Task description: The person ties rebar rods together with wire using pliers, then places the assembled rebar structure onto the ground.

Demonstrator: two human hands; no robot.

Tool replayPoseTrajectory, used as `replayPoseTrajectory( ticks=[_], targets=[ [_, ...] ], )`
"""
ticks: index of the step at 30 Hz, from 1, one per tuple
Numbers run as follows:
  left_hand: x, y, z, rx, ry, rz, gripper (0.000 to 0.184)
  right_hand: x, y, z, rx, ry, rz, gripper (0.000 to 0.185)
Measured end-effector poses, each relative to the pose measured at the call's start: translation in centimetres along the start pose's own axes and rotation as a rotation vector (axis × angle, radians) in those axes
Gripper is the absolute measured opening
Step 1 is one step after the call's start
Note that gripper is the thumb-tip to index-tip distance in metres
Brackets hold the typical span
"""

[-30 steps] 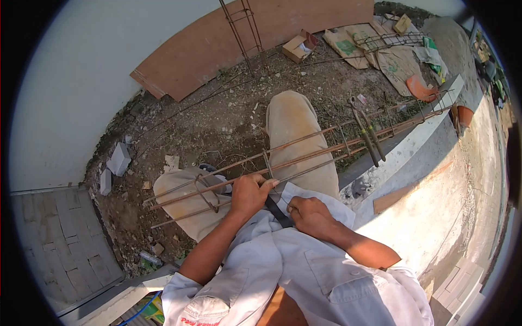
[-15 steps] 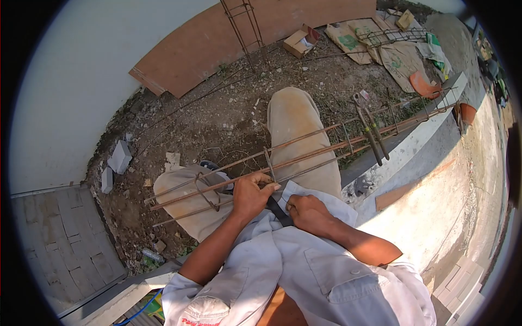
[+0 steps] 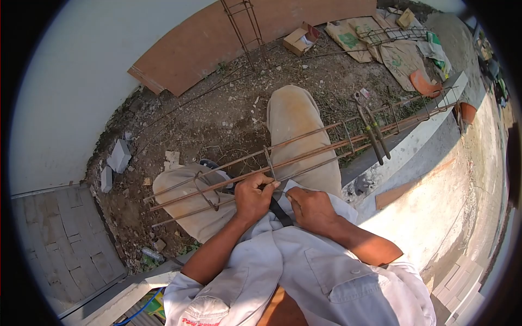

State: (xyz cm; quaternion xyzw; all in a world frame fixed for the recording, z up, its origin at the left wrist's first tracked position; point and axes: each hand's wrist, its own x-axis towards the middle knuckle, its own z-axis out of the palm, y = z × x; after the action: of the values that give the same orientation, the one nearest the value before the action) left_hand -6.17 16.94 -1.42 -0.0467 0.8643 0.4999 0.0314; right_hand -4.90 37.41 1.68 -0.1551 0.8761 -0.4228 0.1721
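Observation:
A rusty rebar cage (image 3: 304, 157) with square stirrups lies across my thighs. My left hand (image 3: 254, 198) is closed at its lower bar, thumb and fingertips pinched where a stirrup (image 3: 269, 163) meets that bar. Just to the right, my right hand (image 3: 311, 209) has its fingers curled and pinched together above my shirt hem; whatever is between them is too small or hidden to make out. A black strap (image 3: 280, 212) shows between the two hands. Nippers (image 3: 372, 130) with long dark handles rest across the cage on the right.
A concrete ledge (image 3: 405, 144) supports the cage's right end. Beyond my knees, the rubble-strewn ground holds an open cardboard box (image 3: 300, 41), flattened sacks (image 3: 394, 57) and another upright rebar cage (image 3: 243, 27). Grey blocks (image 3: 119, 156) lie at left, near the wall.
My right hand has shifted slightly up and left, its fingertips coming closer to my left hand. The left hand stays nearly in place at the stirrup joint.

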Motion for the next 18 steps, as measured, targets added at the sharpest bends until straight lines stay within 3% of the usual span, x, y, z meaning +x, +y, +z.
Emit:
replayPoseTrajectory(
  ticks=[6, 12, 18],
  targets=[
    [-0.1, -0.2, 0.2, -0.009, -0.002, -0.003, 0.012, 3.6, 1.8, -2.1, -0.275, 0.188, -0.19, 0.011],
    [0.0, 0.0, -0.1, 0.004, -0.024, -0.035, 0.008, 5.3, 1.6, -3.3, -0.323, 0.143, -0.21, 0.012],
    [-0.1, 0.6, -0.4, 0.052, -0.019, 0.101, 0.013, 5.9, 1.8, -2.1, -0.54, 0.109, -0.305, 0.015]
  ],
)
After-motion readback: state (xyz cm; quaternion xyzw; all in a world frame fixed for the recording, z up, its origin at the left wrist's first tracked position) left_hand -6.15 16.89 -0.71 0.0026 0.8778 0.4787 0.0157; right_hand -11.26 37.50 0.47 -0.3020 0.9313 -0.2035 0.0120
